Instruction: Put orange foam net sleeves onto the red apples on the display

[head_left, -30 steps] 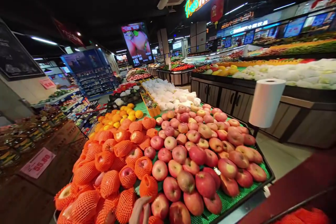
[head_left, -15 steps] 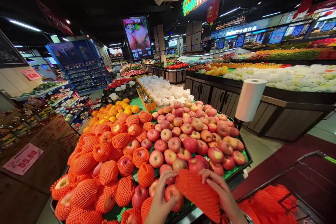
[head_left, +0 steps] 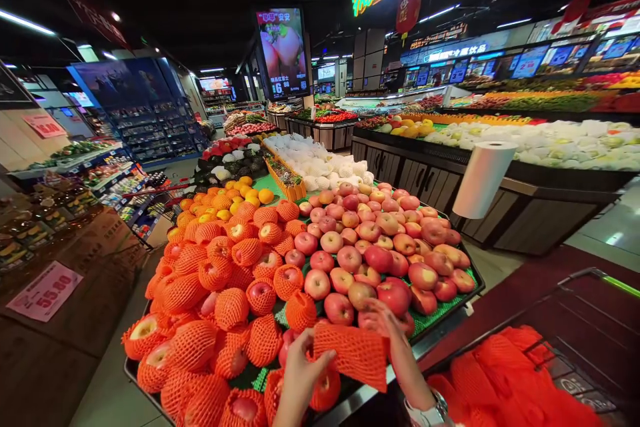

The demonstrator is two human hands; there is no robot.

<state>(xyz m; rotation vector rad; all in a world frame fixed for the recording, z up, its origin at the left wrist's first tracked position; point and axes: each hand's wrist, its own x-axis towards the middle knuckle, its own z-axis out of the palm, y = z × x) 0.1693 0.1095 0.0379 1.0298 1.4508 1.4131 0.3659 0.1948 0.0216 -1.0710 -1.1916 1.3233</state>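
Note:
My left hand (head_left: 299, 373) and my right hand (head_left: 385, 330) both grip an orange foam net sleeve (head_left: 353, 355), stretched between them at the near edge of the apple display (head_left: 360, 260). An apple (head_left: 326, 390) sits under the sleeve by my left thumb, partly inside it. Bare red apples lie to the right on a green mat. Apples wrapped in orange nets (head_left: 220, 280) fill the left side of the same stand.
A shopping cart (head_left: 565, 353) with more orange net sleeves (head_left: 495, 380) stands at my right. A roll of plastic bags (head_left: 484, 179) hangs on a post by the stand. Oranges (head_left: 240, 197), white-wrapped fruit (head_left: 320, 170) and more produce counters lie behind; a price card (head_left: 45, 290) is left.
My hands came up into view holding the net sleeve, then drew it down over an apple at the stand's near edge. The view shifted left and the cart came into sight.

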